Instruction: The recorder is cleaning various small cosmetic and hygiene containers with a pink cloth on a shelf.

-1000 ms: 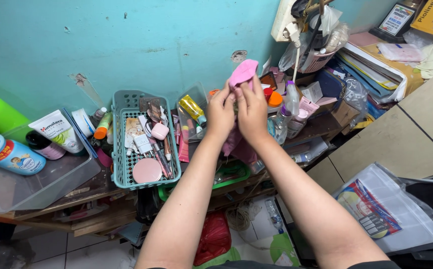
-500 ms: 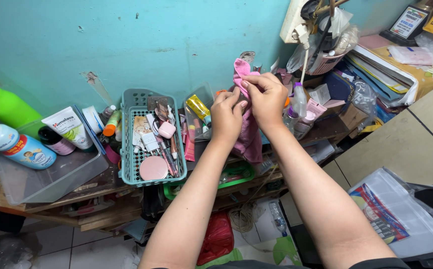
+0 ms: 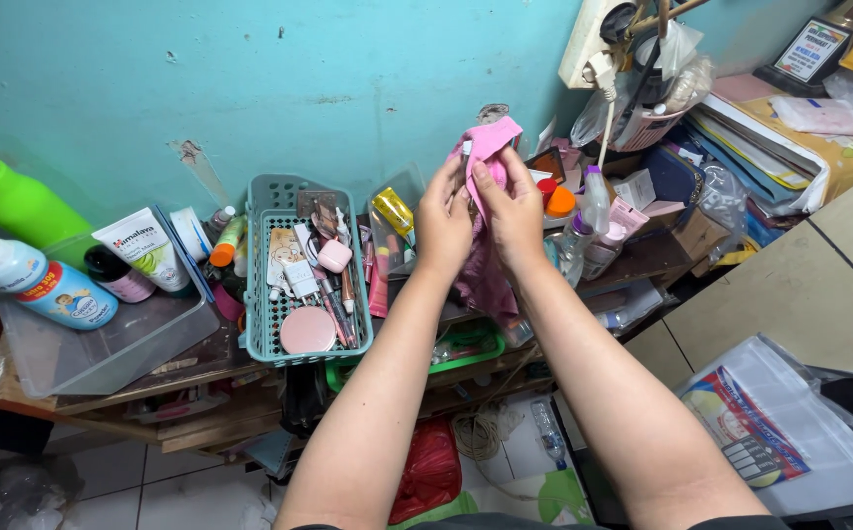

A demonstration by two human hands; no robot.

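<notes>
left hand (image 3: 443, 221) and right hand (image 3: 511, 211) together, both pinched on pink cloth (image 3: 486, 147) raised before teal wall (image 3: 348, 69); cloth's tail hangs below palms. teal basket (image 3: 262, 294) of cosmetics at 9 o'clock from hands, spray bottle (image 3: 595, 191) at 3 o'clock, green bottle (image 3: 14, 201) far at 9.

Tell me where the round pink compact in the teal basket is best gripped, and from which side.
Grip the round pink compact by its rim, coming from above. It lies flat at the near end of the teal basket, with the wall close around it and tubes beside it, so only the top is open. Both hands are on the pink cloth.
</notes>
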